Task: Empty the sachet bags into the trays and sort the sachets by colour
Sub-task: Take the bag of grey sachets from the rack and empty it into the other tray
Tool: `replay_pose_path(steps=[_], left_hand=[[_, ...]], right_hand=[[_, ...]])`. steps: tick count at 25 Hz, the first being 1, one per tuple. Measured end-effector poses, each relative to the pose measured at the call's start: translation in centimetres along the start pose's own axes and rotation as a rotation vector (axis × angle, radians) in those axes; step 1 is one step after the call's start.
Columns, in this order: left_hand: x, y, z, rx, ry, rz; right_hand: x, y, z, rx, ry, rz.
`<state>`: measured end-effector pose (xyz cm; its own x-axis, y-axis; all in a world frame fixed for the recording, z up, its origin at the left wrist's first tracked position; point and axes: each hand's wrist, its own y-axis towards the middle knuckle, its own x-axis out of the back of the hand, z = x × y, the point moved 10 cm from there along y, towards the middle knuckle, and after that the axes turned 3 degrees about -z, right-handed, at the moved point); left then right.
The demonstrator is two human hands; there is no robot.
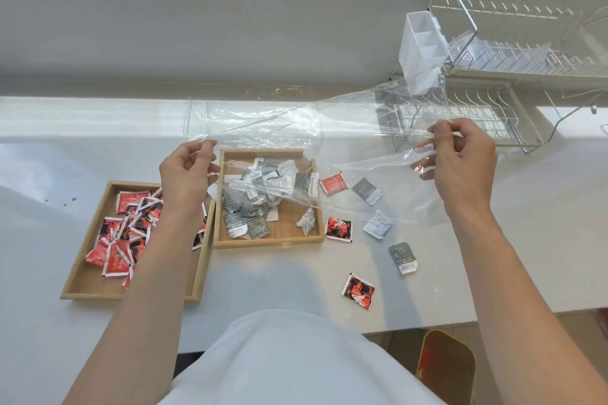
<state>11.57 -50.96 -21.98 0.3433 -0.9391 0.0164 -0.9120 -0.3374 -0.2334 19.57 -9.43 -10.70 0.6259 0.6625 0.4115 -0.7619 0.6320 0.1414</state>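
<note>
My left hand (187,174) and my right hand (460,161) each pinch an end of a clear, empty plastic bag (279,128), stretched above the white counter. Below it, the left wooden tray (84,283) holds several red sachets (115,256). The square wooden tray (286,233) beside it holds several grey and white sachets (250,204). Loose on the counter to the right lie red sachets (334,183) (338,228) (358,291) and grey or white ones (367,191) (378,223) (403,256).
A wire dish rack (493,76) with a white plastic cutlery holder (419,52) stands at the back right. The counter's front edge runs near my body; a wooden stool (444,368) shows below it on the right. A window ledge runs behind.
</note>
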Motion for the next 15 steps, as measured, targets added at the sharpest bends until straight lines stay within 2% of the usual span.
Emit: replay_pose_path(steps=[8, 15], left_hand=[[-0.7, -1.0, -0.5, -0.01, -0.028, 0.03], [-1.0, -1.7, -1.5, -0.022, -0.042, 0.05]], right_hand=[[1.3, -0.7, 1.9, 0.082, -0.019, -0.079], [1.6, -1.2, 1.6, 0.075, 0.055, -0.096]])
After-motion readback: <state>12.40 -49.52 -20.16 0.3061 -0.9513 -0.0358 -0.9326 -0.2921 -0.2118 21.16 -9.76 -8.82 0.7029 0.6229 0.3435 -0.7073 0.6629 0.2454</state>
